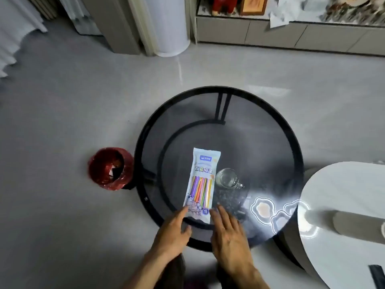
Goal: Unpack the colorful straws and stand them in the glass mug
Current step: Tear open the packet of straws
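Straw pack [201,184] (sealed, seemingly) beside glass mug [226,177] — both hands' [173,230] [229,236] grip spread, empty.

A home living room — round glass coffee table [218,130], low sideboard [291,34], red waste bin [108,167].

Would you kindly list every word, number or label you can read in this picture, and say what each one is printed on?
"百变吸管": large characters across the middle of the pale blue plastic straw packet lying on the round dark glass table.
"40": in a small round badge near the packet's near end; the tiny print beneath it is unreadable.
Small blue brand logo near the packet's far end: too blurred to read.
Clear glass mug, red bin: no text visible.
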Demonstrator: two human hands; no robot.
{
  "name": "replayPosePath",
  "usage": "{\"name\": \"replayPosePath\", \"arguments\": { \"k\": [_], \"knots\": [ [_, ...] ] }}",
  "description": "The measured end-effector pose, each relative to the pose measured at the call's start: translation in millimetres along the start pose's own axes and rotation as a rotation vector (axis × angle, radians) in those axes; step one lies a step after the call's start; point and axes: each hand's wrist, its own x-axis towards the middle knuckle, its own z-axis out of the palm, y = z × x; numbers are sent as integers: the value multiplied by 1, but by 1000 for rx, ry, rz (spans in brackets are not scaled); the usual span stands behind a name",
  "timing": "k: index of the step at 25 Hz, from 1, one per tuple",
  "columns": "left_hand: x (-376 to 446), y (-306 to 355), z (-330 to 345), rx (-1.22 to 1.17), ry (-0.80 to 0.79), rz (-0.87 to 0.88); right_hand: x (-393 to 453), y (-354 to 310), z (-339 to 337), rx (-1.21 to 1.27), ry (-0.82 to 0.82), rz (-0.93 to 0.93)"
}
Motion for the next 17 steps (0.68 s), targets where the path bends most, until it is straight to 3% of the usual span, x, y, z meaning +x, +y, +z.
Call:
{"name": "replayPosePath", "arguments": {
  "k": [3, 5, 8, 13, 17],
  "knots": [
    [103, -22, 47, 73, 125, 298, 69, 25, 77, -50, -24, -118],
    [170, -48, 76, 217, 273, 434, 111, 54, 138, -58, 41, -192],
    [225, -86, 107, 368, 365, 595, 129, 80, 208, -73, 200, -381],
    [246, -118, 108, 495, 477, 813, 131, 93, 232, 43, 432, -494],
    [228, -119, 108, 496, 529, 805, 117, 83, 229, -28, 394, -550]
  ]
}}
